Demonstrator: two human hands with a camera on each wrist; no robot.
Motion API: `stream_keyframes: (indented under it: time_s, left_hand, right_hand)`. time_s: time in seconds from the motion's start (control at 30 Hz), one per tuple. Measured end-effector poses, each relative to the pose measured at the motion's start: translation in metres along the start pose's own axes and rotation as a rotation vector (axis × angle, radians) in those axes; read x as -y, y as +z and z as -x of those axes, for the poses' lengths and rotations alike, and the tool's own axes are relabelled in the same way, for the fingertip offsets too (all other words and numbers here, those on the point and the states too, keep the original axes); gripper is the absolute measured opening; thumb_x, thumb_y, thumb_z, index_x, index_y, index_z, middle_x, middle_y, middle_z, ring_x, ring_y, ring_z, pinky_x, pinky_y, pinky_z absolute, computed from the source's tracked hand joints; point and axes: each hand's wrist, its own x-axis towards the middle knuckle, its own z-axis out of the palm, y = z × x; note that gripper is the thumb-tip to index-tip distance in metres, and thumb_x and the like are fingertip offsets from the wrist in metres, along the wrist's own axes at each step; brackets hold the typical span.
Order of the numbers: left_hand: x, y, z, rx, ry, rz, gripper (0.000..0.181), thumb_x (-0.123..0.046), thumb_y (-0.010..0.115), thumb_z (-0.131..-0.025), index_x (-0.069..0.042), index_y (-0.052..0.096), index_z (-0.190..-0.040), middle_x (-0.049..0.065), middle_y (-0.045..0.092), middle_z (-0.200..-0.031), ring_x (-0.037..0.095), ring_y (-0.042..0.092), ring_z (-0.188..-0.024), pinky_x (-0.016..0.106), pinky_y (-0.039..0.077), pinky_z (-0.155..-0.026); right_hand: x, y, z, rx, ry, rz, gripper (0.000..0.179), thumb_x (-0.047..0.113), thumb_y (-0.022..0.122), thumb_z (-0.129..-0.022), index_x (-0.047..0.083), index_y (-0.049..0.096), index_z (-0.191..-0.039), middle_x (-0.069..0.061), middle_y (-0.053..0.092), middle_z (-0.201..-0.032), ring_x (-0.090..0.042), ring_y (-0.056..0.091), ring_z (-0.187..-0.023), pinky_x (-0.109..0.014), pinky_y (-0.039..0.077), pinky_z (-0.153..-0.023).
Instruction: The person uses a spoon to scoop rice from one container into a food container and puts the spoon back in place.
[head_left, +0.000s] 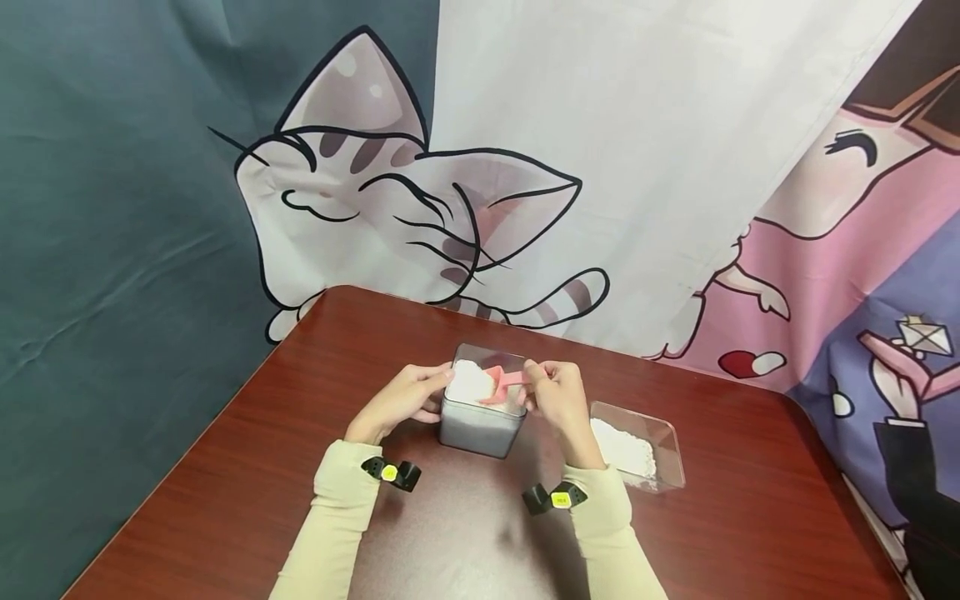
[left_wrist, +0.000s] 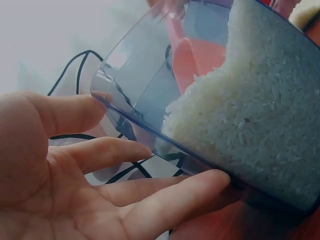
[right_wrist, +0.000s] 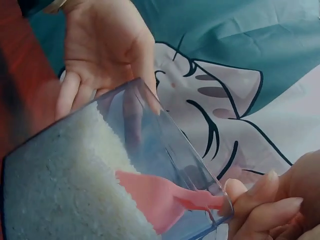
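Observation:
A clear square container [head_left: 480, 432] of white rice [left_wrist: 265, 100] stands on the table. Its rice is heaped toward one side, leaving a bare stretch of wall. Fingers extended, my left hand [head_left: 401, 398] touches the container's left side, thumb near the rim. My right hand [head_left: 561, 402] pinches the handle of a pink scoop [right_wrist: 152, 200] at the container's right rim. The scoop's bowl is inside the container, with its edge against the slope of rice. In the right wrist view, the handle end is hidden by the fingers.
A shallow clear tray [head_left: 670, 442] with some white rice sits right of my right forearm. Under everything is a dark red-brown table [head_left: 247, 467]. Behind its far edge hangs a cloth backdrop [head_left: 637, 150] printed with a cartoon cat. Each wrist wears a black strap.

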Motion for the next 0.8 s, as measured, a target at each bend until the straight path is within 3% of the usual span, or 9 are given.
stream_keyframes:
  time_s: [0.33,0.63,0.8]
  left_hand:
    - [0.0,0.0,-0.001,0.011,0.002,0.013,0.05,-0.032,0.053,-0.093,-0.008,0.045,-0.136,0.017,0.055,-0.124,0.024,0.065,-0.086,0.041,0.055,-0.072]
    - [0.001,0.0,-0.002,0.011,-0.003,0.014,0.051,-0.033,0.054,-0.092,-0.007,0.045,-0.135,0.018,0.055,-0.122,0.025,0.065,-0.086,0.041,0.055,-0.072]
    - [0.002,-0.001,-0.001,0.009,0.0,0.009,0.051,-0.033,0.053,-0.093,-0.007,0.045,-0.136,0.018,0.055,-0.122,0.025,0.065,-0.088,0.041,0.055,-0.072]
  right_hand:
    - [-0.002,-0.008,0.006,0.026,0.049,-0.15,0.034,0.011,0.049,-0.094,-0.006,0.05,-0.066,-0.005,0.051,-0.043,-0.01,0.038,-0.035,-0.019,0.026,-0.035]
    - [-0.012,-0.016,0.008,-0.003,0.096,-0.195,0.031,0.014,0.051,-0.093,-0.006,0.053,-0.069,-0.005,0.051,-0.044,-0.009,0.037,-0.036,-0.019,0.026,-0.035]
    - [-0.016,-0.02,0.007,0.008,0.116,-0.295,0.029,0.012,0.052,-0.093,-0.007,0.054,-0.071,-0.002,0.052,-0.042,-0.007,0.037,-0.034,-0.016,0.024,-0.033]
